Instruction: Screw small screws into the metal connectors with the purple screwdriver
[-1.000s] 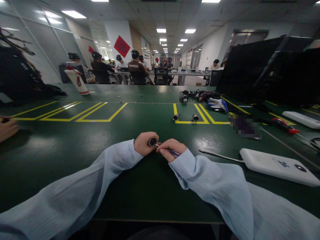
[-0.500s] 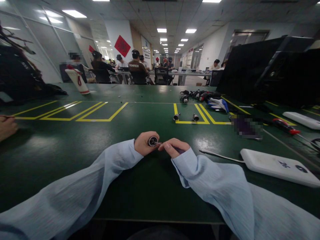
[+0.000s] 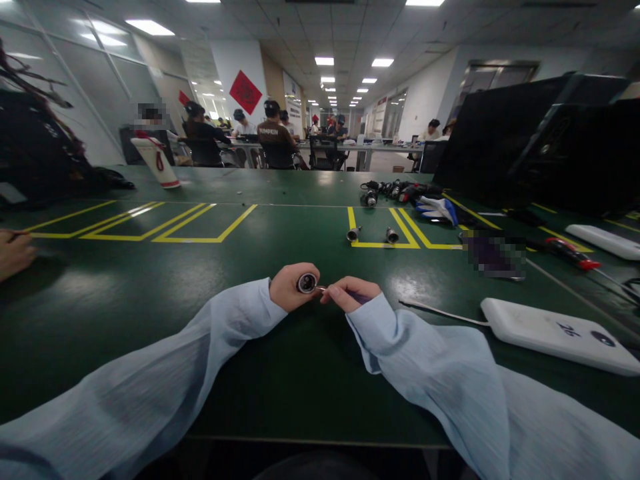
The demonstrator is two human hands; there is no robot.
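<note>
My left hand (image 3: 287, 289) is closed round a small round metal connector (image 3: 306, 283), its open end facing me. My right hand (image 3: 347, 294) pinches a thin purple-handled tool (image 3: 361, 297) whose fine metal tip points into the connector's face. Both hands rest on the green table (image 3: 210, 280) near its front edge, and pale blue sleeves cover both arms.
Two more small connectors (image 3: 353, 234) (image 3: 391, 235) lie inside a yellow-taped box ahead. A pile of connectors and a blue-white glove (image 3: 436, 209) sit further back. A white power bank (image 3: 555, 335) with cable lies right, a red screwdriver (image 3: 570, 253) beyond. Another person's hand (image 3: 14, 253) is at far left.
My right hand has drawn slightly up and right, and the tool's tip stays at the connector. The left hand has hardly moved.
</note>
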